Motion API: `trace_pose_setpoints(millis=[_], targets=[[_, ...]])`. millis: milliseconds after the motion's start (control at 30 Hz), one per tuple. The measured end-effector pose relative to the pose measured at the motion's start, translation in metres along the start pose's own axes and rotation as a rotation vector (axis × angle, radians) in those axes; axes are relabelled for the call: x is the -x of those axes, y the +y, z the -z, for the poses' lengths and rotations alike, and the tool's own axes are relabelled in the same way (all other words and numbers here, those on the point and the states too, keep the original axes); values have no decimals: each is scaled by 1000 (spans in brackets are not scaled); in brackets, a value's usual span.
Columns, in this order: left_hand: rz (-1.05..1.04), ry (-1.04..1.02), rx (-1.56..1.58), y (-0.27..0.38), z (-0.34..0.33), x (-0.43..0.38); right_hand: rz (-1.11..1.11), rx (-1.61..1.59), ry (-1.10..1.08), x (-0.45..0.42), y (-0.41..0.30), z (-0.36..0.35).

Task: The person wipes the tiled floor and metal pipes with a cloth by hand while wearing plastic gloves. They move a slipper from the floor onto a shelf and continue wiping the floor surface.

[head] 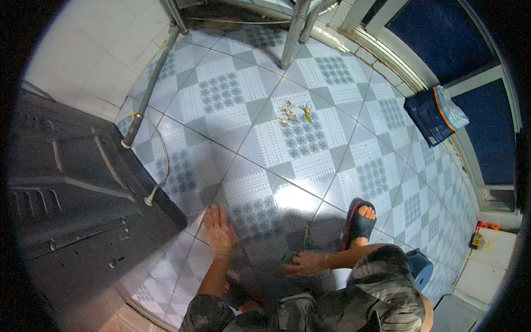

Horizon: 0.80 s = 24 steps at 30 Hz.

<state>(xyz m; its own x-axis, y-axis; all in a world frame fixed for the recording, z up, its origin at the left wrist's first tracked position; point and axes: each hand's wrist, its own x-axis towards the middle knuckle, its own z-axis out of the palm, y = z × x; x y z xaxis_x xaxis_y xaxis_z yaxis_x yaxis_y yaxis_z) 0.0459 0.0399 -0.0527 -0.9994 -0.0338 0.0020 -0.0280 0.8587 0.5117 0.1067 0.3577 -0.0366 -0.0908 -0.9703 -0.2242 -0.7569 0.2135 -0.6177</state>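
My left hand [220, 232] is stretched out palm down with straight fingers, holding nothing, low over the patterned tile floor [257, 174]. Whether it touches the tiles I cannot tell. In front of my lap, my right hand [307, 263] is curled around a small dark green thing [289, 258], blurred and mostly in shadow. Just beyond that hand, a thin greenish piece [307, 238] lies in the shadow. Farther ahead, a small heap of yellowish plant scraps [287, 112] lies beside a green-and-yellow sprig [307, 113] on the tiles.
A dark metal appliance panel [83, 178] with a thin hose [166, 162] stands left. A grey pipe [149, 91] runs along the wall, and metal legs [293, 37] stand ahead. At right are a blue-and-white plastic bag [435, 114], my black sandal [352, 224] and a blue stool [421, 267].
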Motion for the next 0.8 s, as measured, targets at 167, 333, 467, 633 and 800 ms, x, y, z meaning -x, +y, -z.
trace_pose_setpoints(millis=[167, 333, 467, 633, 800], targets=[[-195, 78, -258, 2, -1, -6, -323, 41, 55, 19, 107, 49], [-182, 136, -213, 18, 9, -11, -478, 590, 538, 10, 196, 181], [-178, 139, -194, 9, 0, -8, -609, 641, 659, -25, 224, 239], [-134, 84, -203, 17, 14, -7, -652, 342, 889, -105, 157, 247], [-164, 123, -301, 12, 1, -7, -244, 257, 358, -159, 99, 220]])
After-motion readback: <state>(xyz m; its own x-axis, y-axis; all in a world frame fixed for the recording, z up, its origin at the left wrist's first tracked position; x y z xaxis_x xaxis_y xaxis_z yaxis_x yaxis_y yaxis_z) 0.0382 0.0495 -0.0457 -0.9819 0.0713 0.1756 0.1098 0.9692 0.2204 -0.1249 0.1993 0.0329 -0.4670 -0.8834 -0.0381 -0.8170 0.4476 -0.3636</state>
